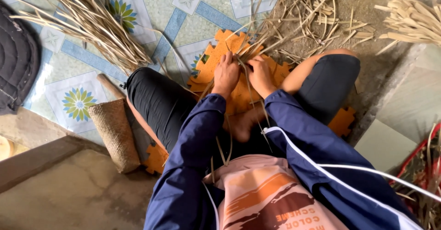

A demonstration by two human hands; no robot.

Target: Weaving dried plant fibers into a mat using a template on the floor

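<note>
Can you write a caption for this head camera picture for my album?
Seated on an orange foam mat, left hand and right hand work dry straw strips.

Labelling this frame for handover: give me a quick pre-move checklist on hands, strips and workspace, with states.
1. Left hand on the dry strips: ok.
2. Right hand on the same strips: ok.
3. Grip closed on the strips: cannot tell, fingers hidden by the strands.
4. Work sits over the orange foam mat: ok.
5. Spare strips lie on the tiled floor: ok.
6. Woven pouch apart from both hands: ok.
</note>
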